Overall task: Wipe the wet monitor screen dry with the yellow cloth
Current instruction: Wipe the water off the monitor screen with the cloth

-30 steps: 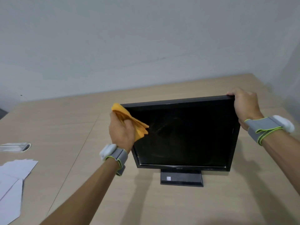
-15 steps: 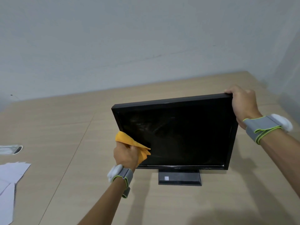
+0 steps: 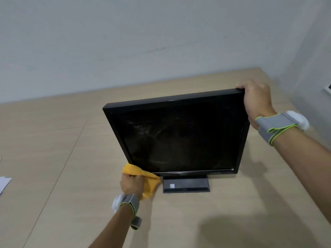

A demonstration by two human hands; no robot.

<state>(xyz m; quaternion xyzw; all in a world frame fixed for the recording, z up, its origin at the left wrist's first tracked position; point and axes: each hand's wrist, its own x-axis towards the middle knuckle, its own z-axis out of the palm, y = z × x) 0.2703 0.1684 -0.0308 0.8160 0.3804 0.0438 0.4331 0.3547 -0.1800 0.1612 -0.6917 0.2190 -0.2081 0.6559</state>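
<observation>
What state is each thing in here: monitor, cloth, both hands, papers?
Monitor: switched off, upright on its stand, tilted back, smears across the screen.
Yellow cloth: bunched, at the monitor's lower left corner.
Left hand: grips the cloth.
Right hand: grips the monitor's top right corner.
Papers: lying flat at the table's left edge, mostly out of view.

A plain pale grey wall (image 3: 143, 36) fills the far side from nine o'clock round to one o'clock, marked by a faint crack. A second wall (image 3: 315, 56) meets it in a corner at two o'clock, with a white fitting (image 3: 328, 88) at its edge. The light wood-grain bench (image 3: 53, 140) runs up to both walls, seams crossing it, soft shadows at five o'clock.
</observation>
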